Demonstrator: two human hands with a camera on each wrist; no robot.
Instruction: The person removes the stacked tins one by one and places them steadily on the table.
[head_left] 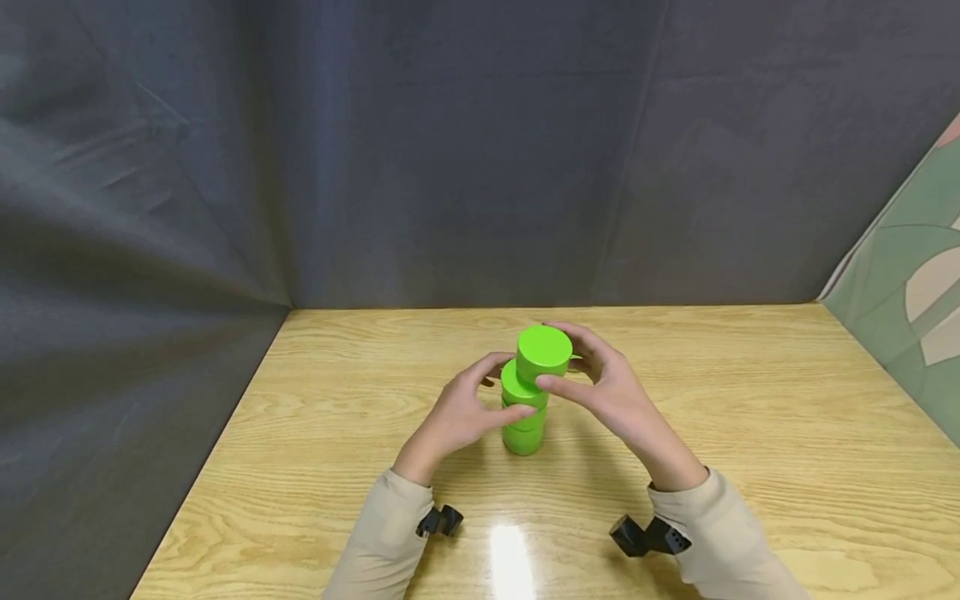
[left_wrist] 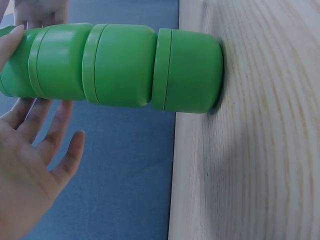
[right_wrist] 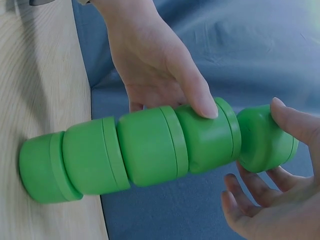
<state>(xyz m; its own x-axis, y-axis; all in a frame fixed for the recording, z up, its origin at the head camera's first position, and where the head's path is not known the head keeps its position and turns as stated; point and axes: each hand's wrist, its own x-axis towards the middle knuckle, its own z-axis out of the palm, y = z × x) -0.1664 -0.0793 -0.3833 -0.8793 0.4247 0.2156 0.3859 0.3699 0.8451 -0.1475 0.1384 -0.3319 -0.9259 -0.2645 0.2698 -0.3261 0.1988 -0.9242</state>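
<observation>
Several bright green round lidded jars stand in a column on the table. My left hand holds the column near its top, its thumb on the upper stacked jar and its fingers round the far side. Above, my right hand grips one more green jar between thumb and fingers. In the right wrist view that jar tilts slightly against the column's top; whether it bears on it I cannot tell. From the head it appears offset to the right. The left wrist view shows the lower jars stacked slightly unevenly.
The light wood-grain table carries the column near its middle. A dark grey cloth hangs behind and along the left. To the right stands a green patterned panel. Small black devices are worn at both wrists.
</observation>
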